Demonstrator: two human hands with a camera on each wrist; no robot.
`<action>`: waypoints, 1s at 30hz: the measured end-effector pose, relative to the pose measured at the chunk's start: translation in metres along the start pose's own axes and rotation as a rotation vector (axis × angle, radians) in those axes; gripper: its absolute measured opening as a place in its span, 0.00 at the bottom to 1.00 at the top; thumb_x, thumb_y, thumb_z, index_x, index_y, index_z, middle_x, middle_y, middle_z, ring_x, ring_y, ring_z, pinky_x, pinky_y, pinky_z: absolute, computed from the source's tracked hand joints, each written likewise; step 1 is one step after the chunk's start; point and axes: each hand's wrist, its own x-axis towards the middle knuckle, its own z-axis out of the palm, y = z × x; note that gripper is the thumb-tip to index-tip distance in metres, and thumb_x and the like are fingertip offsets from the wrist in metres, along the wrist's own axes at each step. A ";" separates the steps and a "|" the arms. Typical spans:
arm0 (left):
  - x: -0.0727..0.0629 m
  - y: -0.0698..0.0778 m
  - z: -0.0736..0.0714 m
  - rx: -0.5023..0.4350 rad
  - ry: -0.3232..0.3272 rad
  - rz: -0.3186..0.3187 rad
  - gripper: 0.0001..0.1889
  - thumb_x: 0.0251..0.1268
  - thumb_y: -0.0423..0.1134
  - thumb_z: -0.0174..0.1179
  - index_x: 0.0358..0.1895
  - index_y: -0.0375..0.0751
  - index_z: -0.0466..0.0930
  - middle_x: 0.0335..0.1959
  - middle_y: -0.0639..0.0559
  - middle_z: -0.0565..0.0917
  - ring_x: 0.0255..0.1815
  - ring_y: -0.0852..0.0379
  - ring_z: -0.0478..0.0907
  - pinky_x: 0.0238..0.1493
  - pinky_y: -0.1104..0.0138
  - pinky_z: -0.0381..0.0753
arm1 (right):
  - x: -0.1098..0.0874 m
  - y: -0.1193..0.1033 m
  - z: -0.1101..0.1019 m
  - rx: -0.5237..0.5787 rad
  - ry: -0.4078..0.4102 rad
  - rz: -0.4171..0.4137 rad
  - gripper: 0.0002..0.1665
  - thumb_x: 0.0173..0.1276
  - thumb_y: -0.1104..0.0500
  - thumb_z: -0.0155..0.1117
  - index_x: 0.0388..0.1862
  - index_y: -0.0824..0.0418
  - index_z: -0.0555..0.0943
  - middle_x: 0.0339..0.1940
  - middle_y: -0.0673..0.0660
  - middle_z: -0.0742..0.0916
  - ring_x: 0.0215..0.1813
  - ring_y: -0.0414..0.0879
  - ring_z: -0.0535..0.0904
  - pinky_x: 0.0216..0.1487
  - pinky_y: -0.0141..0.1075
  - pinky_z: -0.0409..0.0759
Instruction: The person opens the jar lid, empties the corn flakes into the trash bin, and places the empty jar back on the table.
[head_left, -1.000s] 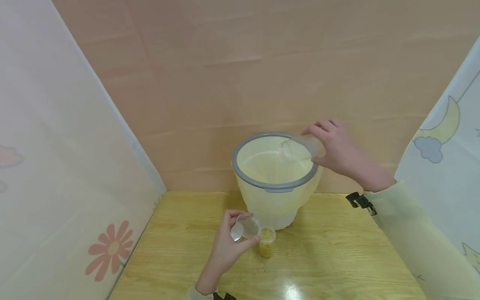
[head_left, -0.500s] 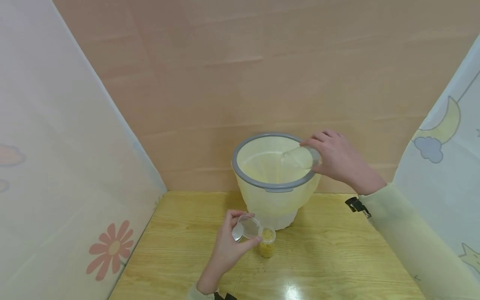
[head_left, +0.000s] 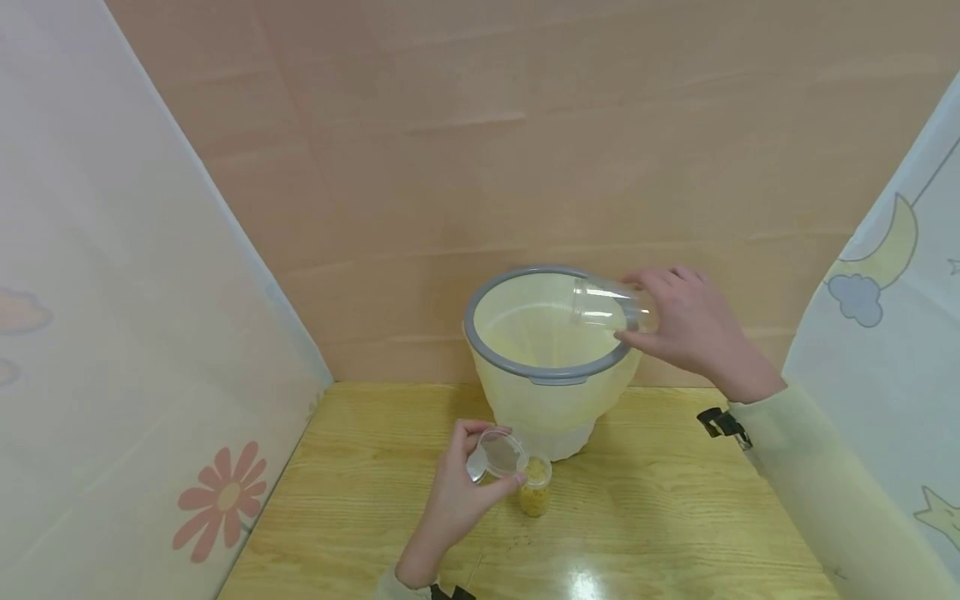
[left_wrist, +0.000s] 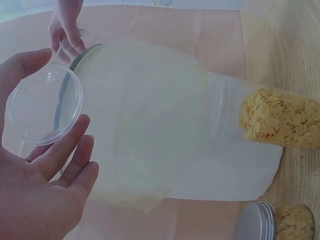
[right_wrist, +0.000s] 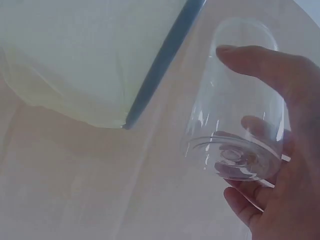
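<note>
My right hand (head_left: 686, 325) grips a clear jar (head_left: 603, 304) without a lid, lying nearly level above the right side of the trash bin, its mouth toward the bin's inside. No contents show through its wall in the right wrist view. Low on the left, my left hand (head_left: 456, 496) pinches a clear round lid (head_left: 501, 452) between thumb and fingers. Close beside that lid, an uncovered jar of yellow flakes (head_left: 535, 497) stands on the table. Partly hidden behind the left hand is a second jar of flakes with a silver lid (left_wrist: 254, 222).
A white trash bin (head_left: 555, 408) with a grey rim ring and a pale yellow liner stands at the back of the wooden table (head_left: 360, 500). A tan cloth (head_left: 405, 208) hangs behind it. Printed white cloths rise on the left (head_left: 135, 333) and right (head_left: 900, 400).
The right hand has drawn a little to the right with the jar, whose mouth has lifted from a downward tilt to nearly level. The left hand and its lid have barely moved.
</note>
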 end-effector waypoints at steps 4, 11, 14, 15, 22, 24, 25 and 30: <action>0.001 0.001 0.004 0.014 -0.007 0.012 0.32 0.56 0.40 0.78 0.59 0.44 0.68 0.58 0.63 0.82 0.62 0.49 0.77 0.66 0.44 0.61 | -0.009 0.002 0.000 0.112 0.030 0.099 0.43 0.55 0.49 0.82 0.64 0.67 0.74 0.54 0.65 0.83 0.55 0.62 0.77 0.54 0.60 0.72; 0.006 0.002 0.020 0.016 -0.044 0.036 0.32 0.57 0.42 0.78 0.61 0.43 0.69 0.63 0.52 0.79 0.68 0.52 0.70 0.72 0.44 0.58 | -0.037 0.010 0.002 0.421 0.138 0.332 0.43 0.60 0.51 0.80 0.65 0.64 0.66 0.54 0.60 0.83 0.56 0.55 0.75 0.55 0.51 0.68; 0.007 0.002 0.032 0.027 -0.057 0.072 0.33 0.56 0.41 0.78 0.62 0.42 0.70 0.62 0.47 0.77 0.65 0.50 0.71 0.69 0.47 0.65 | -0.053 0.012 0.004 0.499 0.166 0.392 0.39 0.62 0.52 0.78 0.62 0.61 0.66 0.53 0.58 0.84 0.53 0.48 0.74 0.48 0.44 0.67; 0.007 0.001 0.037 0.044 -0.059 0.087 0.33 0.56 0.42 0.78 0.62 0.42 0.70 0.61 0.48 0.76 0.64 0.50 0.72 0.68 0.48 0.67 | -0.058 0.012 0.005 0.509 0.170 0.403 0.38 0.62 0.52 0.78 0.61 0.60 0.66 0.52 0.58 0.84 0.53 0.47 0.73 0.46 0.43 0.68; -0.003 -0.002 0.077 0.060 -0.136 0.140 0.33 0.57 0.38 0.77 0.62 0.45 0.68 0.59 0.57 0.73 0.64 0.55 0.70 0.68 0.51 0.68 | -0.094 0.017 0.023 0.503 0.164 0.409 0.36 0.62 0.59 0.78 0.61 0.63 0.66 0.52 0.56 0.83 0.51 0.41 0.75 0.44 0.36 0.70; -0.008 -0.006 0.088 0.056 -0.175 0.113 0.34 0.57 0.38 0.77 0.63 0.47 0.67 0.60 0.59 0.72 0.65 0.58 0.69 0.68 0.52 0.68 | -0.105 0.019 0.029 0.516 0.161 0.399 0.37 0.62 0.60 0.77 0.64 0.63 0.66 0.53 0.52 0.80 0.51 0.37 0.75 0.45 0.34 0.70; -0.010 -0.008 0.094 0.052 -0.194 0.092 0.34 0.58 0.39 0.77 0.64 0.49 0.67 0.60 0.60 0.72 0.65 0.59 0.68 0.68 0.53 0.68 | -0.111 0.020 0.032 0.524 0.160 0.397 0.37 0.62 0.61 0.77 0.64 0.62 0.66 0.53 0.50 0.79 0.50 0.34 0.76 0.46 0.32 0.69; -0.020 -0.023 0.118 0.046 -0.277 -0.076 0.35 0.59 0.44 0.76 0.66 0.55 0.67 0.59 0.65 0.71 0.62 0.63 0.67 0.62 0.60 0.72 | -0.141 0.029 0.049 0.554 0.128 0.438 0.37 0.64 0.60 0.77 0.65 0.61 0.65 0.55 0.49 0.81 0.50 0.28 0.75 0.47 0.33 0.74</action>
